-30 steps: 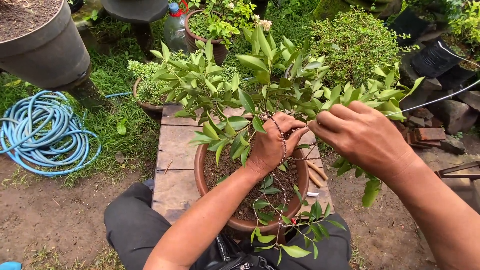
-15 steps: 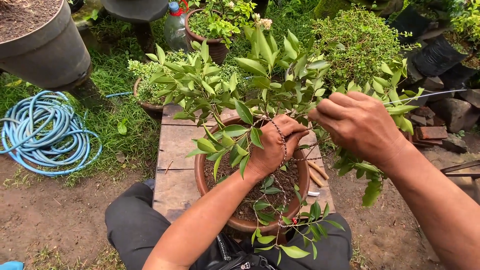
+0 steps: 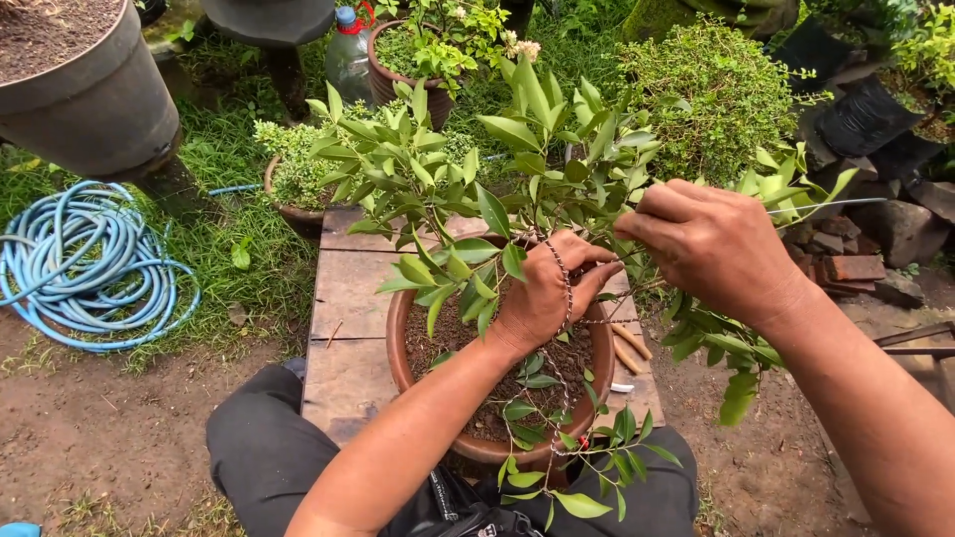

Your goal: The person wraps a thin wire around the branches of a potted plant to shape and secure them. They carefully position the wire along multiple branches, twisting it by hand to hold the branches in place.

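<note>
My right hand (image 3: 718,249) has swung the free end of the wire (image 3: 831,205) lower and flatter over the last second, so one more turn is going round the branch (image 3: 652,288) and the coil is tightening as I go. That hand is pinched shut on the wire among the leaves. My left hand (image 3: 545,290) stays closed around the wired stem above the clay pot (image 3: 398,343), steadying it on the wooden tabletop (image 3: 346,298).
</note>
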